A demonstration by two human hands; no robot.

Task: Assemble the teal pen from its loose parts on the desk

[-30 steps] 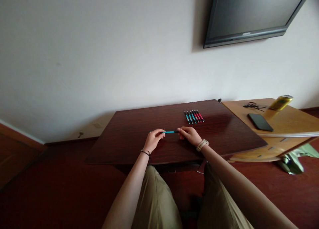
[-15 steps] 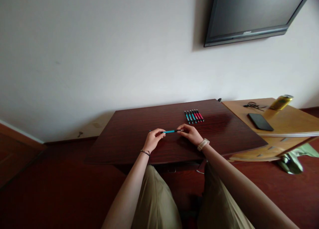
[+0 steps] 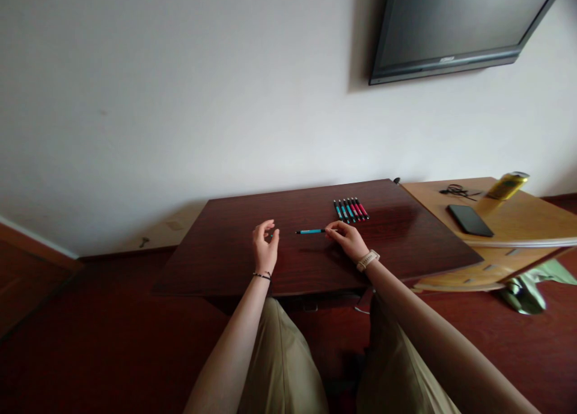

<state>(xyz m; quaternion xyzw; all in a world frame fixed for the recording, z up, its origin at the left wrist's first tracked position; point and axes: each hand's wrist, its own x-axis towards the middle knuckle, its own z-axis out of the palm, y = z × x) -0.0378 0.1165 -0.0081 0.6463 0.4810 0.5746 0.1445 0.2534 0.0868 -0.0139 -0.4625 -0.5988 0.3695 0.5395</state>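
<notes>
Your left hand (image 3: 265,247) let go of the blue pen (image 3: 310,231) and pulled away to 9 o'clock of it.
Your right hand (image 3: 346,241) now pinches the pen alone by its right end, just above the dark table (image 3: 225,258). Your left fingers curl loosely and hold nothing. More pens (image 3: 351,210) lie in a row at 1 o'clock. A phone (image 3: 470,220) and a can (image 3: 508,185) sit on the light table (image 3: 532,219) at 3 o'clock.

Dark wood table (image 3: 225,252): row of blue and red pens (image 3: 351,210) near far edge. Adjoining light wood desk (image 3: 518,222): black phone (image 3: 471,220), yellow can (image 3: 508,185), tangled cable (image 3: 458,191).
</notes>
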